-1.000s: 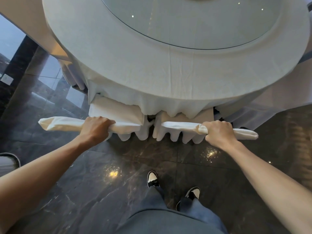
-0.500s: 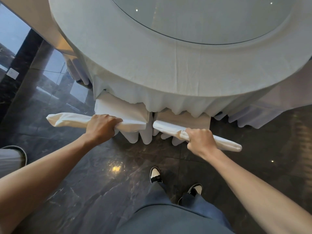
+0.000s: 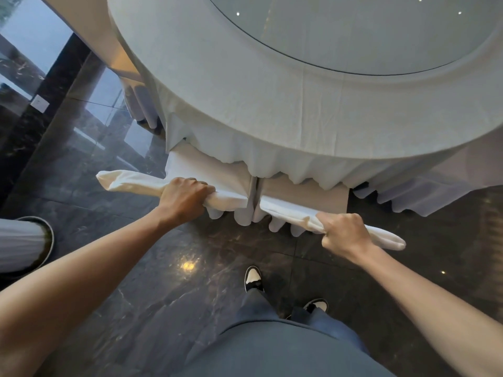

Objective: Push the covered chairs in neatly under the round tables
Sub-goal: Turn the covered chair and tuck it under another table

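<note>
Two white-covered chairs stand side by side against the round table [image 3: 272,110], which wears a white cloth with a glass disc on top. My left hand [image 3: 183,198] grips the top of the left chair's back [image 3: 130,183]. My right hand [image 3: 344,232] grips the top of the right chair's back [image 3: 288,210]. Both seats, the left seat [image 3: 209,172] and the right seat [image 3: 302,190], reach under the hanging tablecloth edge. The chair backs nearly touch at the middle.
Dark polished marble floor [image 3: 152,281] lies under my feet. Another covered chair [image 3: 141,102] stands at the table's far left. A pleated white object on a dark round base [image 3: 24,243] sits at the left edge. White skirting [image 3: 424,194] hangs at the right.
Both chairs have slid further in under the table, the right one most, so its seat is now largely under the cloth. My view has shifted left, and both hands keep their grip.
</note>
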Tool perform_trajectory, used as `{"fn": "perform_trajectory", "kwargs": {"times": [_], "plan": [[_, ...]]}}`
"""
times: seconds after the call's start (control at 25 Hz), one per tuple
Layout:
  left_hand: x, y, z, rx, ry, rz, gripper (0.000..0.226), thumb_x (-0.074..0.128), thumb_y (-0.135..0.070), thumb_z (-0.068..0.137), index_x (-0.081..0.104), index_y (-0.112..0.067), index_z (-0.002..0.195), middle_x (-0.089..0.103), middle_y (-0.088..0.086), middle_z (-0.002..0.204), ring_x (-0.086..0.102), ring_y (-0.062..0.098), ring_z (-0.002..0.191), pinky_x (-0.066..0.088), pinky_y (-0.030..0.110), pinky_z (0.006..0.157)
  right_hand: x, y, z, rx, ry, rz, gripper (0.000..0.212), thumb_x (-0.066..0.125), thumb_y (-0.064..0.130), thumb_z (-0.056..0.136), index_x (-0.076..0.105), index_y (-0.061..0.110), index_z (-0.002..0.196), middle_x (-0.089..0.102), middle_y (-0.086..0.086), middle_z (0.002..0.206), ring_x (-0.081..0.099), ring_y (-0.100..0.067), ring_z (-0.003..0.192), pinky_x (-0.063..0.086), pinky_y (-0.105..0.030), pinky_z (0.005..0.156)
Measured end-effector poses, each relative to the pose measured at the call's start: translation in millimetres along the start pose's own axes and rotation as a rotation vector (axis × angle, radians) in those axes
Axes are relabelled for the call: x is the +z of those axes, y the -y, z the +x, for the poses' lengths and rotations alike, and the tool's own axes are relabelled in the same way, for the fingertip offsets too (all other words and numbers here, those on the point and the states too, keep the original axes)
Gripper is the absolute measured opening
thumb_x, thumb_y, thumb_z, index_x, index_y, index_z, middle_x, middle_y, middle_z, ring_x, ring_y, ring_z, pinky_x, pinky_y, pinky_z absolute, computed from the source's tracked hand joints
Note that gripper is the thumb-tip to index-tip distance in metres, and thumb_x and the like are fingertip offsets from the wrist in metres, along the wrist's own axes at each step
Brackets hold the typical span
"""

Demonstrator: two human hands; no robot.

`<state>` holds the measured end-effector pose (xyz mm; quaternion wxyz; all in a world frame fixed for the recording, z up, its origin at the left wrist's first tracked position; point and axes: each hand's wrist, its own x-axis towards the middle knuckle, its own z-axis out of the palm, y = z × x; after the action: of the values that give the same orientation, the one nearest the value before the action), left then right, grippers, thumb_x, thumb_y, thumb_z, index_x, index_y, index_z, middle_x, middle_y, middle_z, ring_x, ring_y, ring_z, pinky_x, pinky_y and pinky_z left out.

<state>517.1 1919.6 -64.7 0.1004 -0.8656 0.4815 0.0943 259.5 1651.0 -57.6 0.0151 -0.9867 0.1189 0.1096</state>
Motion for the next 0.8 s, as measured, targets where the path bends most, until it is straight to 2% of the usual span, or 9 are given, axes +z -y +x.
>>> {"fn": "perform_trajectory", "kwargs": {"times": [0.04,0.12,0.2,0.24,0.32,0.44,0.68,0.8], "plan": [[0,-4,4,0.008,0.028,0.011,0.022,0.067,-0.024,0.070,0.067,-0.030,0.092,0.070,-0.008,0.081,0.064,0.019,0.068,0.045,0.031,0.057,-1,0,1,0.017,0.041,0.003,0.030,0.070,0.006,0.051,0.056,0.017,0.075,0.062,-0.003,0.059,0.060,-0.032,0.052,0.036,-0.031,0.046],[0,-17,13,0.030,0.068,0.008,0.019,0.065,-0.026,0.073,0.065,-0.026,0.092,0.068,-0.006,0.084,0.064,0.021,0.072,0.042,0.031,0.058,-5,5,6,0.040,0.151,0.009,0.031,0.062,0.013,0.065,0.056,0.021,0.094,0.066,0.002,0.084,0.063,-0.028,0.079,0.044,-0.037,0.064],[-1,-37,22,0.051,0.103,0.001,0.015,0.064,-0.023,0.077,0.064,-0.022,0.092,0.067,-0.002,0.085,0.064,0.023,0.073,0.038,0.031,0.058,-7,16,17,0.040,0.193,-0.002,0.047,0.062,0.019,0.073,0.052,0.024,0.119,0.065,0.003,0.105,0.059,-0.026,0.099,0.043,-0.043,0.088],[-2,-47,26,0.045,0.119,0.003,0.012,0.063,-0.019,0.079,0.064,-0.020,0.091,0.068,0.000,0.085,0.063,0.024,0.071,0.037,0.031,0.058,-6,25,25,0.064,0.221,-0.002,0.055,0.063,0.019,0.075,0.048,0.023,0.128,0.063,0.002,0.112,0.058,-0.027,0.104,0.041,-0.045,0.093],[1,-58,30,-0.007,0.136,-0.007,0.007,0.059,-0.014,0.083,0.066,-0.016,0.085,0.068,0.004,0.080,0.056,0.025,0.063,0.037,0.031,0.056,-4,41,39,0.136,0.281,0.045,0.050,0.064,0.018,0.079,0.048,0.020,0.127,0.063,-0.002,0.112,0.060,-0.029,0.102,0.043,-0.042,0.081],[7,-57,31,-0.062,0.099,-0.016,0.014,0.056,-0.015,0.083,0.069,-0.019,0.079,0.067,0.004,0.070,0.047,0.025,0.056,0.034,0.030,0.053,-3,50,44,0.140,0.293,0.040,0.024,0.061,0.017,0.082,0.058,0.017,0.106,0.070,-0.007,0.099,0.064,-0.032,0.090,0.040,-0.036,0.068],[9,-68,29,-0.042,0.082,-0.041,0.012,0.057,-0.016,0.079,0.066,-0.018,0.072,0.061,0.003,0.061,0.047,0.024,0.053,0.031,0.030,0.051,-5,47,42,0.066,0.232,0.007,0.022,0.059,0.016,0.080,0.060,0.015,0.102,0.071,-0.007,0.091,0.066,-0.032,0.084,0.038,-0.034,0.064],[4,-69,27,-0.064,0.108,-0.076,0.010,0.058,-0.020,0.079,0.064,-0.018,0.072,0.062,0.002,0.063,0.050,0.024,0.056,0.041,0.033,0.052,-6,42,39,0.016,0.266,0.023,0.024,0.057,0.013,0.079,0.057,0.013,0.103,0.070,-0.009,0.094,0.065,-0.033,0.087,0.038,-0.035,0.066]]}}
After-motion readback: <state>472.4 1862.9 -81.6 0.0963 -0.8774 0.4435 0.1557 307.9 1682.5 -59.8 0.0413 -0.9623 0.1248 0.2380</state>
